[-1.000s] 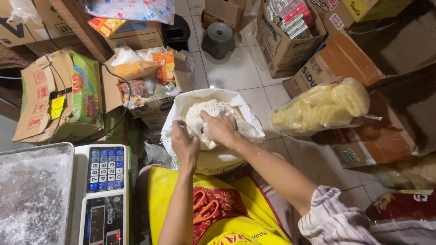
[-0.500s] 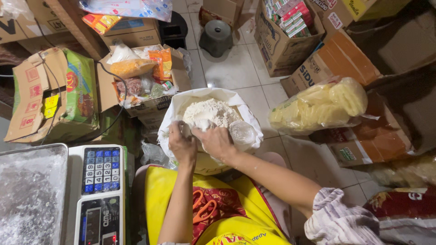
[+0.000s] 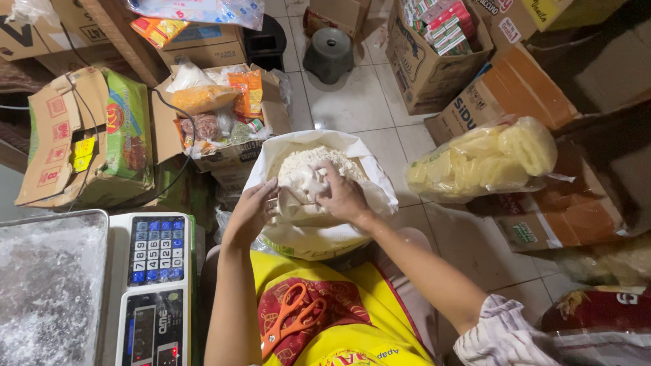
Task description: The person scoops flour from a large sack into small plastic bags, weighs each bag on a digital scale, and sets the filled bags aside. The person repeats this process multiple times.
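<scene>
— Tiled floor [image 3: 352,102], crowded with cartons; grey stool [image 3: 329,51] at the top, open box of packets [image 3: 434,41] to its right.

— And dead centre?

— White sack [image 3: 319,196], mouth rolled open, full of white flour [image 3: 308,166]. Standing on the floor just past the knees.

— Hands?

— Both in the sack's mouth. Left hand [image 3: 251,213] on the near left rim, fingers curled over the edge. Right hand [image 3: 342,193] sunk into the flour, closed round a small clear bag [image 3: 305,186]; hard to tell whether the left pinches that bag too, since the plastic blurs into the powder.

— Grip, then?

— Right: narrow, clasping the bag. Left: half curled, touching rim and perhaps plastic.

— On the lap?

— Yellow and red cloth [image 3: 339,318], orange scissors [image 3: 291,318] lying flat on it, untouched.

— To the left?

— Digital scale [image 3: 152,285] with blue and white keys, metal tray [image 3: 47,285] just beside it. Further up, box of snack bags [image 3: 217,115] and a flattened green carton [image 3: 122,135].

— To the right?

— Big clear bag of yellow crackers [image 3: 488,159] lying tilted on brown cartons [image 3: 542,203], well apart from the sack. Striped sleeve [image 3: 502,335] at the bottom right.
</scene>
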